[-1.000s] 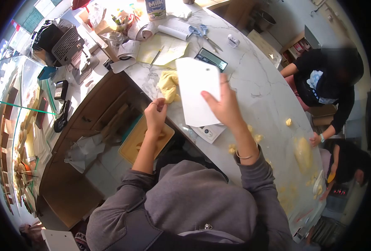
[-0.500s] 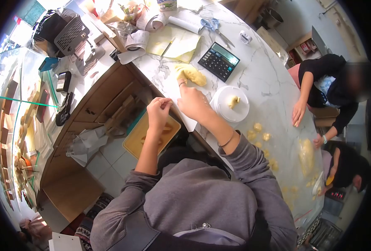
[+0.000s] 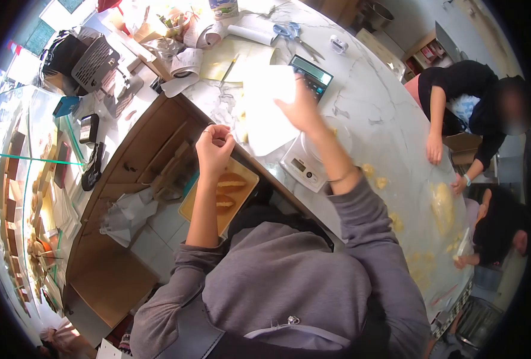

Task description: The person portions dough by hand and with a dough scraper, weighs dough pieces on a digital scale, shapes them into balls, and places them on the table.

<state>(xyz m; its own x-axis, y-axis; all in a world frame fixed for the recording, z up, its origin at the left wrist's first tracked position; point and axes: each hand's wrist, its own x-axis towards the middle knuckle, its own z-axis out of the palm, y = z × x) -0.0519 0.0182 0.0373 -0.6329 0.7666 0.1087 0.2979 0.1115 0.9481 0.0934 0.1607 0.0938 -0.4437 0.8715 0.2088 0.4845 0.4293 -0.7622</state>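
Observation:
My right hand [image 3: 302, 106] grips a white flat sheet-like scraper [image 3: 270, 110], raised over the marble counter near its edge. Behind the scraper's left side, a sliver of yellow dough [image 3: 243, 122] shows; most of it is hidden. My left hand [image 3: 215, 146] is just left of the scraper, over the counter's edge, its fingers curled together; whatever they hold is too small to name. A white kitchen scale [image 3: 304, 166] stands below my right wrist, its round plate partly covered by my forearm. The black calculator [image 3: 314, 76] lies beyond my right hand.
Small dough pieces [image 3: 381, 182] and a larger wrapped dough mass [image 3: 442, 208] lie at the right. Blue scissors [image 3: 297, 38] and yellow paper [image 3: 217, 67] are at the back. Two people [image 3: 466, 99] work across the counter. A tray [image 3: 246, 173] with bread is below the edge.
My right hand has moved from the dough to the white scraper and lifted it, covering the dough and part of the calculator. My left hand has shifted slightly left and up.

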